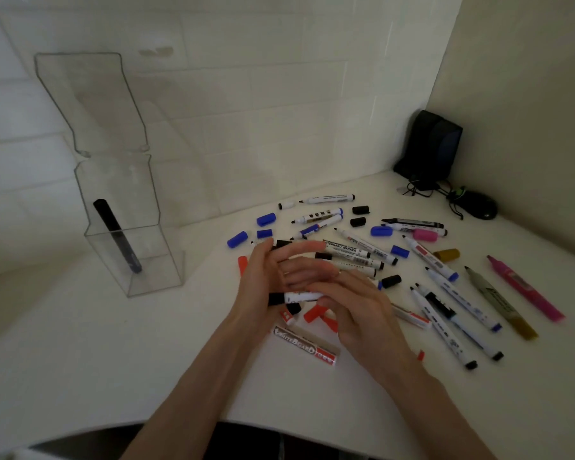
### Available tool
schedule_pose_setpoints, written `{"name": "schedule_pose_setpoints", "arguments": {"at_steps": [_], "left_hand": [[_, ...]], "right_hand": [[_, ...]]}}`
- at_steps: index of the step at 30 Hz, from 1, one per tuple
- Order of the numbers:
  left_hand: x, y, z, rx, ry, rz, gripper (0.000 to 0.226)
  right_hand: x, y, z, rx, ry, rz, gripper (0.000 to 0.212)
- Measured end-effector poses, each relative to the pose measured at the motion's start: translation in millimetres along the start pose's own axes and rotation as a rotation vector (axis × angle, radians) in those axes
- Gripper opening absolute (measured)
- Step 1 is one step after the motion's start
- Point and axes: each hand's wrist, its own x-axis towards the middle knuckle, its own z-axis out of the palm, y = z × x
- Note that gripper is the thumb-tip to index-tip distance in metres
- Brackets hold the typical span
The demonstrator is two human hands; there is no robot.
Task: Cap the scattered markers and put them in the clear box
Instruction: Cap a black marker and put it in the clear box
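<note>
White worktop under a tiled wall carries everything. Nearest, the right hand curls its fingers round a white marker with a black cap. The left hand has its fingers stretched flat, palm against the capped end. Loose markers and caps lie around and beyond both hands. Farther left, the clear box stands with its lid up, one black marker leaning inside.

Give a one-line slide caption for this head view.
Right hand grips a black-capped marker against the left hand, above scattered markers and caps; one dark marker leans in the clear box.
</note>
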Motion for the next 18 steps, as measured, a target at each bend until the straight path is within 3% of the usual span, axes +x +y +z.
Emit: {"name": "schedule_pose_setpoints", "arguments": {"at_steps": [5, 9, 14, 16, 18], "left_hand": [[3, -6, 1, 0.044, 0.025, 0.030, 0.070], [4, 4, 3, 0.104, 0.074, 0.047, 0.062], [-2, 14, -13, 0.661, 0.160, 0.328, 0.027], [-9, 16, -17, 0.843, 0.153, 0.346, 0.014], [-16, 15, -19, 0.857, 0.147, 0.311, 0.012]], "right_hand": [[2, -1, 2, -0.007, 0.065, -0.060, 0.036], [2, -1, 6, 0.056, 0.022, 0.012, 0.030], [5, 2, 2, 0.099, 0.063, 0.171, 0.025], [6, 1, -3, 0.116, 0.084, 0.197, 0.023], [9, -3, -7, 0.143, 0.080, 0.232, 0.027]]}}
